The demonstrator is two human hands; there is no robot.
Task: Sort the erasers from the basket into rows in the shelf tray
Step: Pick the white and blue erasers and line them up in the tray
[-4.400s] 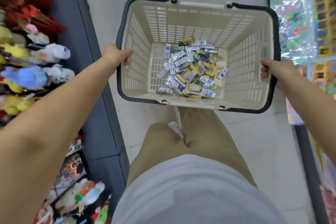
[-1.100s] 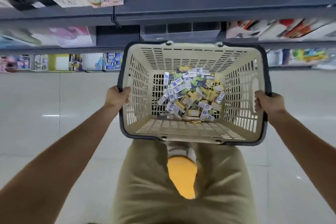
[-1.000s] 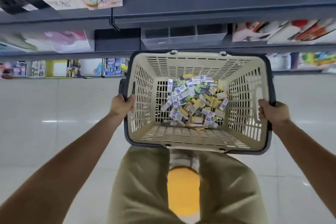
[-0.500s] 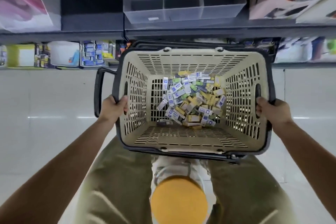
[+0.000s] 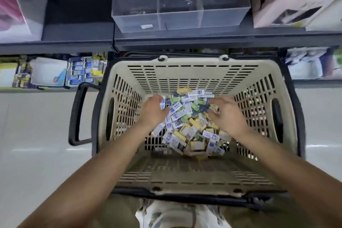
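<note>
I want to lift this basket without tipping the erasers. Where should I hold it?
By the left slot and right slot in its side walls: come at each from outside and hook through it. They face each other near the rim, so the basket should stay level.

Erasers (image 5: 185, 126): print too small; left hand (image 5: 154, 110), right hand (image 5: 224, 114) blurred, grip unclear.

pale glossy tile floor (image 5: 37, 135) on both sides, with soft streaks of overhead light reflected on it. dark grey metal shelving (image 5: 185, 40) runs across the top, and a lower level at left is packed with small blue and yellow packaged goods (image 5: 81, 72). on the upper level are a blurred pink and white box (image 5: 13, 5) at left and a white and orange box (image 5: 288, 2) at right.
</note>
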